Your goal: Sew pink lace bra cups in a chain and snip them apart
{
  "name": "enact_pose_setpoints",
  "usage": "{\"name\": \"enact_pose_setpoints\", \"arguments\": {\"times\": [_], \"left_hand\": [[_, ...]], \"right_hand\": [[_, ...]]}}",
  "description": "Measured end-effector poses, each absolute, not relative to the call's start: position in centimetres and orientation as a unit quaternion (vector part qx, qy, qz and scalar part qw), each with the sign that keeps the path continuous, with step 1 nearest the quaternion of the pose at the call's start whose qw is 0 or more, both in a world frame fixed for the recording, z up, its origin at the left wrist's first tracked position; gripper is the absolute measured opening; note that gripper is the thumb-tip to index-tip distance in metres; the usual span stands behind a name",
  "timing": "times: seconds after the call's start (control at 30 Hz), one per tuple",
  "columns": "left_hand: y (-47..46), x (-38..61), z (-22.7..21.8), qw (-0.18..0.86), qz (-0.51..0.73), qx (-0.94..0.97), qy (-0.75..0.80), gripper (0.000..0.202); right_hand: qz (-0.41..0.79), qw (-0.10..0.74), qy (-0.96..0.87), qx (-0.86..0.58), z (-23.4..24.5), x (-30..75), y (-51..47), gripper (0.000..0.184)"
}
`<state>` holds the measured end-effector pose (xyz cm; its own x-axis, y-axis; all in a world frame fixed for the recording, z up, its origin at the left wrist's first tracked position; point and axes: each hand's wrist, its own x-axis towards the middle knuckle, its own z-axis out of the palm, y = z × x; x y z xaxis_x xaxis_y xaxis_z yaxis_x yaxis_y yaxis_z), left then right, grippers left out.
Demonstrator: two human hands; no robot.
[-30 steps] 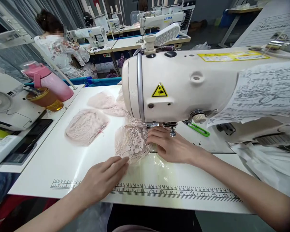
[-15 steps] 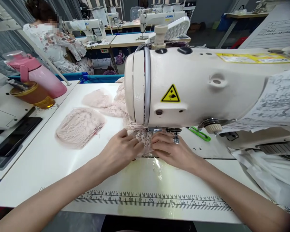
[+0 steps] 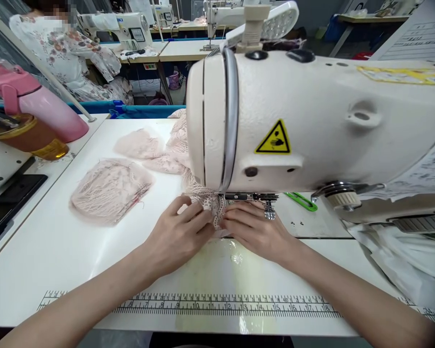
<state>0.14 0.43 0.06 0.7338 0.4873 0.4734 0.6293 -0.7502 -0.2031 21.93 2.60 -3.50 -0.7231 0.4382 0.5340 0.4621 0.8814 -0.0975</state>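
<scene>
A white sewing machine [image 3: 311, 121] fills the right half of the view. Under its head lies a piece of pale pink lace [image 3: 217, 207] at the presser foot [image 3: 268, 210]. My left hand [image 3: 177, 234] presses on the lace from the left, fingers pinching its edge. My right hand [image 3: 257, 229] holds the lace from the right, just in front of the foot. Fingertips of both hands nearly meet over the fabric. The needle is hidden behind the machine head.
More pink lace pieces [image 3: 108, 188] lie on the white table [image 3: 58, 251] to the left. A pink bottle [image 3: 43, 108] and a brown jar [image 3: 29, 137] stand at far left. Green-handled snips [image 3: 300, 200] lie behind the foot. A printed ruler [image 3: 221, 307] runs along the table's front edge. Another person sews at the back left.
My left hand moved from the lower table up onto the lace beside my right hand. The lace got bunched closer under the foot. The camera drew nearer to the machine.
</scene>
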Motion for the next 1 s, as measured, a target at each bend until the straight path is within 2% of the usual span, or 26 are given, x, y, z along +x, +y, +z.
{"name": "enact_pose_setpoints", "arguments": {"times": [0.1,0.2,0.27,0.7,1.0], "left_hand": [[0.8,0.2,-1.0,0.116,-0.216,-0.921,-0.303,0.018],[1.1,0.1,-2.2,0.067,-0.186,-0.928,-0.315,0.036],[1.1,0.1,-2.7,0.052,-0.159,-0.93,-0.326,0.041],[1.0,0.3,-2.9,0.074,-0.134,-0.927,-0.342,0.041],[0.9,0.2,-2.9,0.059,-0.119,-0.928,-0.347,0.045]], "right_hand": [[-0.02,0.285,-0.928,-0.239,-3.6,21.8,2.7,0.02],[-0.009,0.281,-0.929,-0.241,-3.6,21.7,2.7,0.022],[-0.007,0.278,-0.929,-0.242,-3.6,21.7,2.7,0.024],[-0.12,0.261,-0.926,-0.246,-3.8,21.8,2.8,0.034],[-0.124,0.287,-0.915,-0.256,-4.2,21.6,2.7,0.034]]}}
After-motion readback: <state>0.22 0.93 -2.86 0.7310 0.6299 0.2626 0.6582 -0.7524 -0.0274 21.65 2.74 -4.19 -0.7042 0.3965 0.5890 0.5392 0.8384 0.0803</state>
